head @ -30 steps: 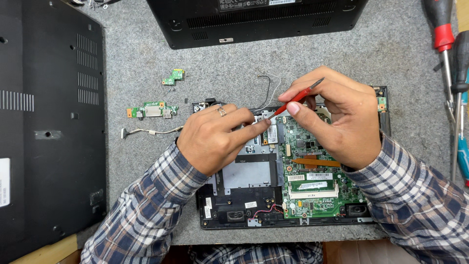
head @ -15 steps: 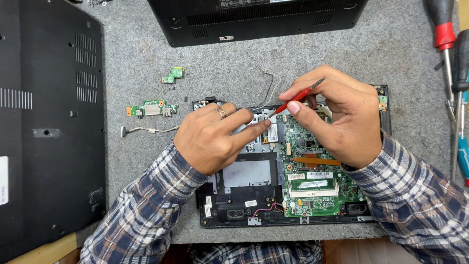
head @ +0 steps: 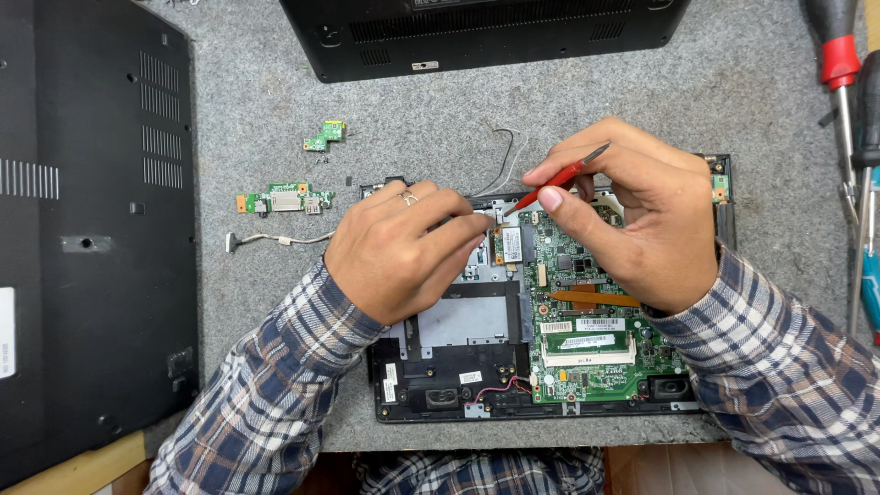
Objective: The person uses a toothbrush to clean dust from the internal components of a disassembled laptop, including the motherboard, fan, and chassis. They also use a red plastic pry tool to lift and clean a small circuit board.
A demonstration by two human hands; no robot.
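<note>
Pinching a slim red tool between thumb and fingers of the right hand, slanting it down to the left so the tip is meeting a small wireless card at the upper left edge of the green motherboard. Pressing down beside that card with the left hand, fingers drawn together and fingertips touching the metal just left of the card; gripping nothing visible there, though the fingertip contact is partly hidden. Wearing a ring on the left hand and plaid sleeves on both arms.

Lying opened on the grey table, the laptop base showing its board, a silver drive bay under the left wrist, an orange flat cable just under the right palm, and speakers along the near edge. Trailing away from the card toward the far side, two thin antenna wires.

Resting apart on the table to the left: a long green daughterboard, a smaller green board beyond it, and a short loose cable nearer. Flanking the work, a black bottom cover at far left, another black laptop at the top, and screwdrivers with red and black handles along the right edge.
</note>
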